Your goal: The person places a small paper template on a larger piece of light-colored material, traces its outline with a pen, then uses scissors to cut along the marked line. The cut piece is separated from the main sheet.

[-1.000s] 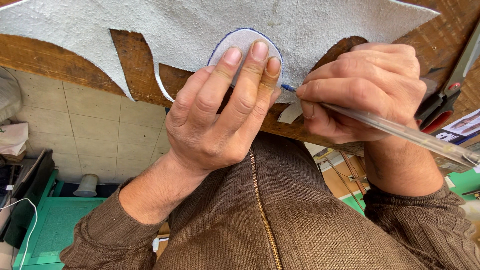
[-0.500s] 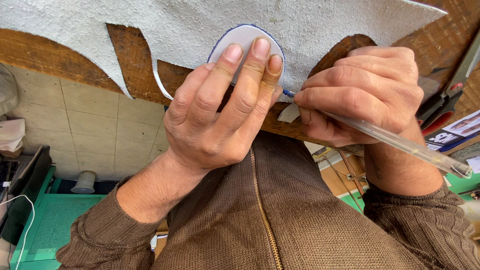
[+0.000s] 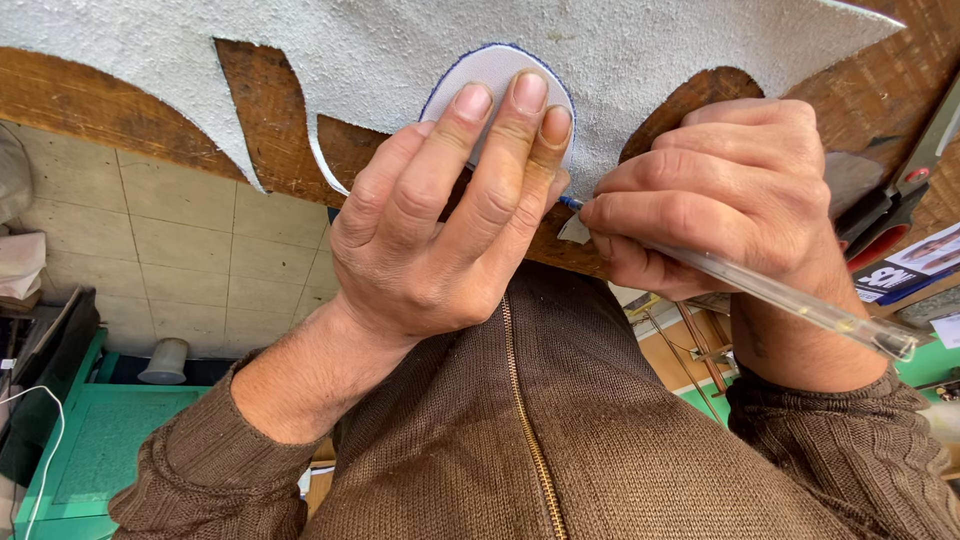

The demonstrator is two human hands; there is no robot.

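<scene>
My left hand (image 3: 440, 235) presses three fingertips flat on a pale oval template (image 3: 497, 80), which lies on a white rough-textured sheet (image 3: 400, 50). A blue drawn line runs around the template's upper edge. My right hand (image 3: 730, 195) grips a clear pen (image 3: 790, 300), its tip against the template's right lower edge beside my left ring finger. The sheet rests on a worn wooden workbench (image 3: 120, 110) and has curved pieces cut out of its near edge. Both arms wear brown knitted sleeves.
Scissors with dark and red handles (image 3: 890, 210) lie on the bench at the right, beside printed papers (image 3: 915, 265). Below the bench edge are a tiled floor (image 3: 190, 260), a green stand (image 3: 110, 440) and a small grey cup-shaped object (image 3: 165, 362).
The pen tip has shifted slightly along the template's right edge. My left hand holds the template in the same place.
</scene>
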